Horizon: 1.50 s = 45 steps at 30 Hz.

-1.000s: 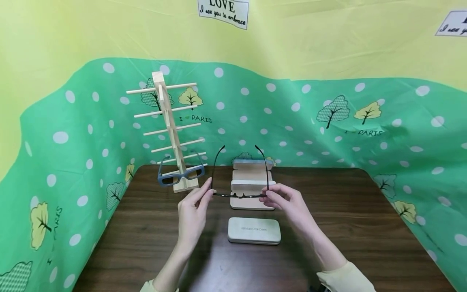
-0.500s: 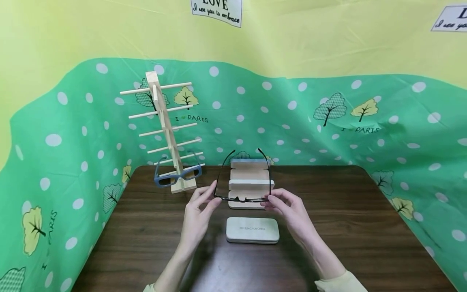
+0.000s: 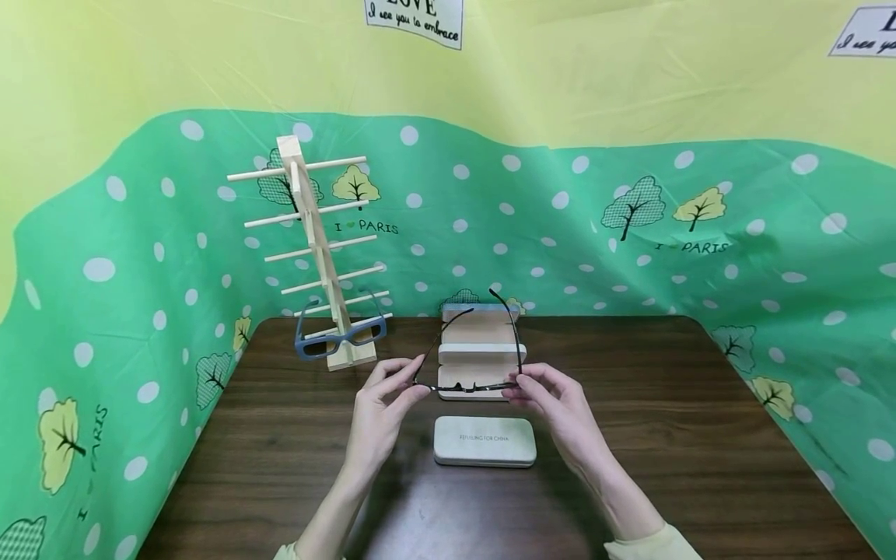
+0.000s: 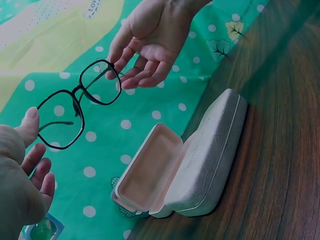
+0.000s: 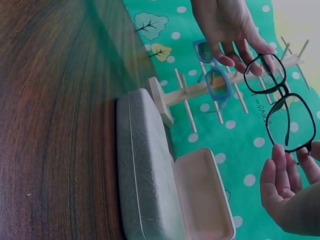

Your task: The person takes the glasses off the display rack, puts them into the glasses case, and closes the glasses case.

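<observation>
A pair of black-framed eyeglasses (image 3: 465, 388) is held level above the table in the head view, temples pointing away from me. My left hand (image 3: 378, 412) pinches the frame's left corner between thumb and fingers. At the right corner my right hand (image 3: 560, 404) pinches the frame near the hinge. The left temple leans inward; the right one stays nearly straight out. In the right wrist view both lenses of the eyeglasses (image 5: 284, 90) face the camera. Directly below and nearer me lies a closed pale glasses case (image 3: 484, 441).
Open glasses cases with pinkish lining, the nearer one's white edge (image 3: 483, 354) showing, stand behind the eyeglasses. At the back left rises a wooden display rack (image 3: 318, 241) with several pegs. Blue-framed glasses (image 3: 341, 340) hang low on it. A patterned green cloth (image 3: 560, 264) borders the table.
The eyeglasses have come down slightly with both hands. The left temple has swung inward, its tip moving right and down. The camera view has shifted slightly.
</observation>
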### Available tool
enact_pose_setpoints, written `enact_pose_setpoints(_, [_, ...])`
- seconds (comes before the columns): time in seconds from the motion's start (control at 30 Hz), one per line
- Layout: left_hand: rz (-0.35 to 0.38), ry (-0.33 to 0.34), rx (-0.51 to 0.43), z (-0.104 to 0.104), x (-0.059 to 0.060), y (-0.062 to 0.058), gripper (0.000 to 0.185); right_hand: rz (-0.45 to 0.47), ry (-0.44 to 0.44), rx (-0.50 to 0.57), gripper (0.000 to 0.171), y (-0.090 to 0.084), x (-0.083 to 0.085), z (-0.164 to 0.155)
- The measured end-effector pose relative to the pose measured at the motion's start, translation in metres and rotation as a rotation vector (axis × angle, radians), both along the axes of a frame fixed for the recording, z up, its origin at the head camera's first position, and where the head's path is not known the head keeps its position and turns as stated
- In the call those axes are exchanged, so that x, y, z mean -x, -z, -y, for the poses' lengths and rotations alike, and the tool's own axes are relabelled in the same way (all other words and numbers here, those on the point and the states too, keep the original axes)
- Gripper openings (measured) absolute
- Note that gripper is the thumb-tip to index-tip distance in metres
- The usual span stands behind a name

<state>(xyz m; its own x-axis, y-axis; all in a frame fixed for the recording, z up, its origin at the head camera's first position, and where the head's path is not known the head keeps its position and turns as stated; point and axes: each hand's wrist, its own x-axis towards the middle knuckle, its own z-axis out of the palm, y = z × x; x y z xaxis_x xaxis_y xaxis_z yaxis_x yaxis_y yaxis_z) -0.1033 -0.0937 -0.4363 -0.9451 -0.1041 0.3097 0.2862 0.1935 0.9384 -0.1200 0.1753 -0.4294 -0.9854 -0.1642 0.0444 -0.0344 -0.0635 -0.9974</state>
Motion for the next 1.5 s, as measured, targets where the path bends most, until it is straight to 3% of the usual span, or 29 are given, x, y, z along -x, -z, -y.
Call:
enact_pose_setpoints(0.3, [0.002, 0.055, -0.011, -0.002, 0.000, -0.001, 0.034, -0.007, 0.056, -0.037, 0.031, 0.003, -0.001, 0.002])
enact_pose_setpoints(0.63, [0.005, 0.105, -0.008, -0.005, 0.002, 0.001, 0.028, -0.088, 0.131, -0.117, 0.036, 0.007, -0.002, 0.006])
enact_pose_setpoints(0.97, [-0.010, 0.123, 0.009, -0.006, 0.003, 0.003, 0.025, -0.092, 0.168, -0.222, 0.043, 0.008, -0.005, 0.009])
enact_pose_setpoints(1.27, [0.006, 0.132, 0.017, -0.006, 0.003, 0.004, 0.024, -0.061, 0.192, -0.233, 0.045, 0.006, -0.006, 0.010])
enact_pose_setpoints(1.5, [0.003, 0.140, 0.033, -0.006, 0.003, 0.003, 0.022, -0.085, 0.210, -0.237, 0.042, 0.007, -0.005, 0.010])
